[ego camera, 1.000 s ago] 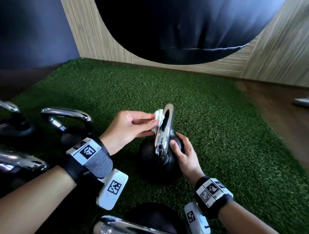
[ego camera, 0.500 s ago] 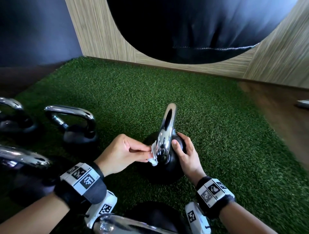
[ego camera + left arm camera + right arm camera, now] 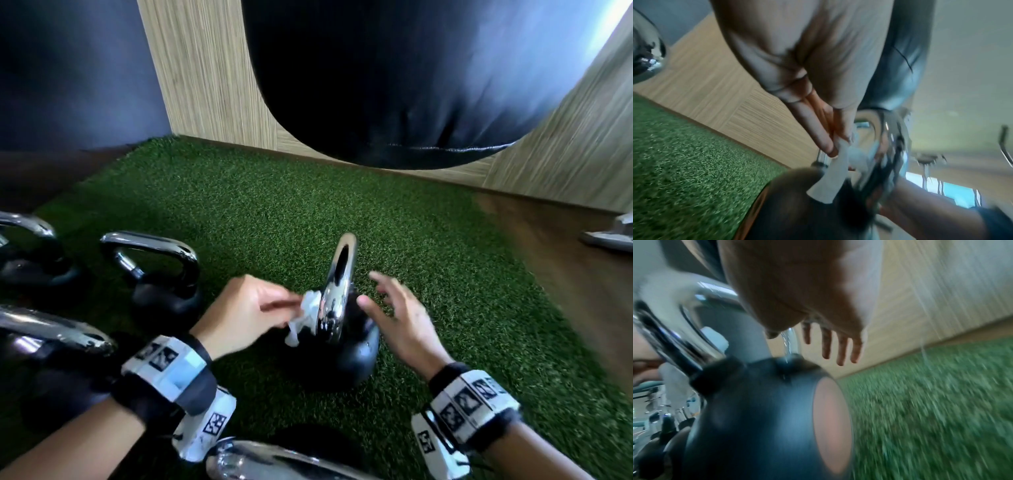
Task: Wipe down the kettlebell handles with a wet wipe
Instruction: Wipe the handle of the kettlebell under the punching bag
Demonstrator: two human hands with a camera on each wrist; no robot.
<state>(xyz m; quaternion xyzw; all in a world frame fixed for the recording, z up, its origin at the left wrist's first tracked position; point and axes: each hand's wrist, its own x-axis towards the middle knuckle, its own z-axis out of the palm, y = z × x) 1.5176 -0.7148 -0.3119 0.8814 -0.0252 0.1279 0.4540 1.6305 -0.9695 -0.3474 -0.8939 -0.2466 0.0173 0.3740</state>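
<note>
A black kettlebell (image 3: pixel 346 356) with a chrome handle (image 3: pixel 337 291) stands on the green turf, its handle seen edge-on. My left hand (image 3: pixel 246 308) pinches a crumpled white wet wipe (image 3: pixel 306 315) against the left side of the handle's lower part. In the left wrist view the wipe (image 3: pixel 836 172) hangs from my fingertips beside the chrome handle (image 3: pixel 875 146). My right hand (image 3: pixel 397 315) hovers just right of the handle with its fingers spread, touching nothing. The right wrist view shows those straight fingers (image 3: pixel 840 347) above the kettlebell's black body (image 3: pixel 756 410).
Several more chrome-handled kettlebells stand to the left (image 3: pixel 161 274) and along the near edge (image 3: pixel 274 459). A large black punching bag (image 3: pixel 411 85) hangs over the far turf. Wood-panelled walls (image 3: pixel 205 68) close the back. A wooden floor (image 3: pixel 565 267) lies to the right.
My right hand has let go of the kettlebell's body and lifted off with fingers spread. My left hand slid the wipe from the handle's top down its left side.
</note>
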